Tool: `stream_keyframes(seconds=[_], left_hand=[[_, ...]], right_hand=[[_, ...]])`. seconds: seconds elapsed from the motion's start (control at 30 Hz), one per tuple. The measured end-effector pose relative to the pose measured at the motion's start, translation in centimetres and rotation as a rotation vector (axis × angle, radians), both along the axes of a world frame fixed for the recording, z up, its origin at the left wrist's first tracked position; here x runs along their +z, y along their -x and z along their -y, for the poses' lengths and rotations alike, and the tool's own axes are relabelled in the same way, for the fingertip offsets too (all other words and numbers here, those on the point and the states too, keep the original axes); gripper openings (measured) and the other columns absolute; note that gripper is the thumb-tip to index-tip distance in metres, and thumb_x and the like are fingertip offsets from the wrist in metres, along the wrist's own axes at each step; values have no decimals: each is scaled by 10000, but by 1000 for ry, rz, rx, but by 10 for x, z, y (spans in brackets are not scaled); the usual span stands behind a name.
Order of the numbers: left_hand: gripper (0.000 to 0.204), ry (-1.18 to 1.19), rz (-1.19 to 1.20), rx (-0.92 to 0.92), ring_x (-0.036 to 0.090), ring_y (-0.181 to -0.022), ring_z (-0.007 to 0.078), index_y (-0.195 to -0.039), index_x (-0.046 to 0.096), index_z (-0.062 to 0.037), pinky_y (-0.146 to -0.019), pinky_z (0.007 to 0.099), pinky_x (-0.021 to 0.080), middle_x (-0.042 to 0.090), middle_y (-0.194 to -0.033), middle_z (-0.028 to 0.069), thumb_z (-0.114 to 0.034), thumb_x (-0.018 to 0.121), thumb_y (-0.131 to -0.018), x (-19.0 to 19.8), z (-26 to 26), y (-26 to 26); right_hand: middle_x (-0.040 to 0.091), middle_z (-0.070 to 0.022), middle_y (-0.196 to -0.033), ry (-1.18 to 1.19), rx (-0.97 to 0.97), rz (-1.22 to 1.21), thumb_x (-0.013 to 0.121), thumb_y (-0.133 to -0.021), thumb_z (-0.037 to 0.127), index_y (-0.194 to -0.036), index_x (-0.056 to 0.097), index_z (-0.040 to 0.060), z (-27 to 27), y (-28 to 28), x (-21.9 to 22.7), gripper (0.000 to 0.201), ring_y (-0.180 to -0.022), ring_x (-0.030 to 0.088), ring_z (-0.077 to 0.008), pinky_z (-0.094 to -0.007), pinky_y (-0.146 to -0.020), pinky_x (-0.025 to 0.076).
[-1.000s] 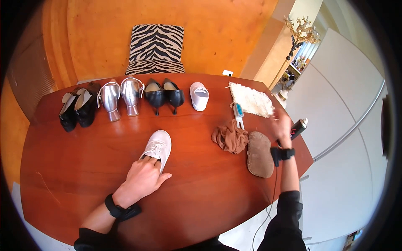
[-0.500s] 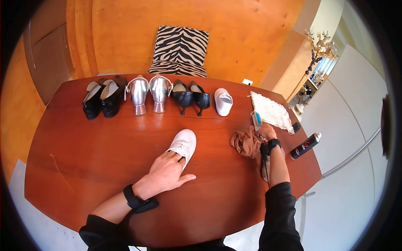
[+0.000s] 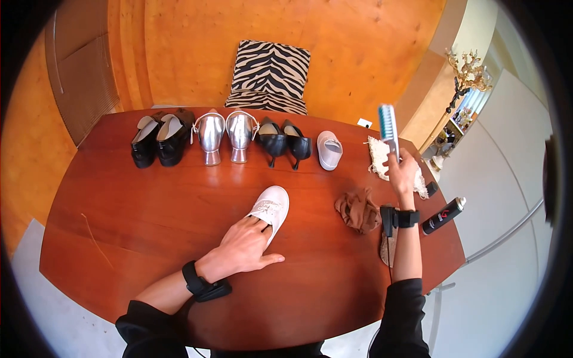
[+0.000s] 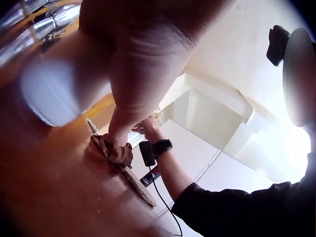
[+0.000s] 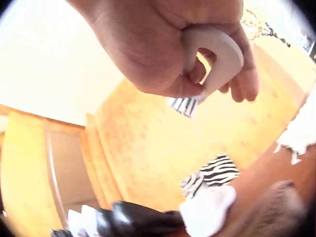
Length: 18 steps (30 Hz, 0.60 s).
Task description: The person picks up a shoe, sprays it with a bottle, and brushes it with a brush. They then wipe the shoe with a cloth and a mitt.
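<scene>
The left hand (image 3: 240,246) has its fingers inside the opening of a white lace-up shoe (image 3: 272,201), thumb stretched out beside it; the fingertips are hidden. That hand (image 4: 143,64) looms large in the left wrist view, near the blurred white shoe (image 4: 49,94). Raised over the table's right side, the right hand (image 3: 404,174) grips a white-handled brush (image 3: 388,126) with blue-and-white bristles pointing up. In the right wrist view, the right hand (image 5: 153,44) has its fingers curled round the looped handle (image 5: 228,59).
Along the back edge stand black loafers (image 3: 173,140), silver heels (image 3: 240,134), black heels (image 3: 273,145) and another white shoe (image 3: 329,151). On the right lie a white cloth (image 3: 378,156), a brown cloth (image 3: 357,213), a brown pad (image 3: 386,247) and a spray can (image 3: 443,216).
The right hand has taken hold of the brush beside the brown cloth and lifted it off the table. The left hand stays in the shoe, while the head view has shifted.
</scene>
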State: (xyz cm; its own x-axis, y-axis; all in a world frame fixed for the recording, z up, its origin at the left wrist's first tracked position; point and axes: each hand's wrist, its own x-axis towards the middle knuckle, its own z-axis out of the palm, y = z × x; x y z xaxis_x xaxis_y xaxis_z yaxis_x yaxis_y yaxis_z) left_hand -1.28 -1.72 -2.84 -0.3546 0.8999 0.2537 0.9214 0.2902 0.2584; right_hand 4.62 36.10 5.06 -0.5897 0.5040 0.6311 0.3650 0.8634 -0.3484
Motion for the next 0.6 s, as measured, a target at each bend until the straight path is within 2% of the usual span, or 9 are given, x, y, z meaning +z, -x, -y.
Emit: stream_keyframes(seconds=[0.07, 0.17, 0.23, 0.27, 0.3, 0.37, 0.43, 0.5, 0.6], left_hand=[[613, 23, 10, 3, 552, -956, 374, -1006, 599, 80, -843, 425, 462, 578, -1010, 199, -477, 654, -757, 0, 0, 0], [612, 3, -22, -6, 557, -948, 380, -1001, 597, 79, -840, 422, 462, 580, -1011, 205, -478, 656, -753, -1, 1, 2], [608, 3, 2, -5, 562, -944, 387, -997, 595, 74, -839, 422, 462, 581, -1009, 213, -478, 658, -749, 0, 0, 2], [596, -34, -34, -9, 569, -899, 376, -983, 600, 62, -805, 424, 466, 585, -973, 206, -482, 660, -745, -1, 0, 2], [596, -3, -52, -11, 569, -899, 376, -983, 600, 62, -805, 424, 466, 585, -973, 206, -482, 660, -745, -1, -1, 2], [577, -19, 7, 4, 570, -906, 360, -949, 612, 52, -820, 424, 458, 592, -961, 205, -486, 653, -746, 3, -2, 1], [550, 15, -2, -3, 563, -895, 368, -934, 604, 49, -799, 426, 459, 581, -953, 206, -466, 661, -751, 7, -2, 0], [528, 35, 50, 19, 559, -894, 365, -934, 601, 50, -784, 419, 463, 575, -942, 203, -442, 668, -756, 11, -3, -2], [477, 16, 25, -3, 559, -856, 363, -904, 612, 39, -743, 420, 467, 567, -915, 194, -403, 695, -748, 9, -5, -3]], right_hand=[[564, -125, -613, 532, 327, -248, 535, -814, 112, -780, 542, -15, 53, -6, 21, 131, -570, 572, -235, -343, -536, 450], [528, -78, -616, 566, 446, -258, 546, -814, 64, -906, 520, 4, 101, -6, 14, 112, -580, 546, -167, -304, -526, 435], [580, -108, -663, 376, 560, -178, 573, -792, 56, -992, 497, 17, 123, -1, -5, 217, -600, 575, -190, -317, -540, 442], [616, -154, -705, 469, 578, -56, 597, -764, 56, -1024, 491, 27, 143, -4, -2, 282, -645, 614, -252, -357, -576, 459], [631, -204, -759, 401, 657, 73, 611, -742, 71, -1038, 487, 24, 152, -4, -5, 324, -697, 624, -349, -414, -617, 470], [625, -222, -772, 272, 727, 288, 628, -727, 97, -1051, 495, 30, 163, 0, -15, 357, -724, 597, -407, -453, -637, 467], [624, -220, -766, 270, 771, 228, 623, -711, 97, -1048, 515, 41, 172, 4, -29, 358, -726, 597, -404, -466, -636, 470], [616, -206, -745, 136, 757, 325, 611, -688, 78, -1046, 535, 45, 173, 4, -31, 367, -712, 602, -395, -468, -631, 481], [612, -194, -751, 60, 585, 418, 609, -686, 81, -983, 567, 43, 164, 8, -39, 303, -697, 607, -385, -472, -600, 482]])
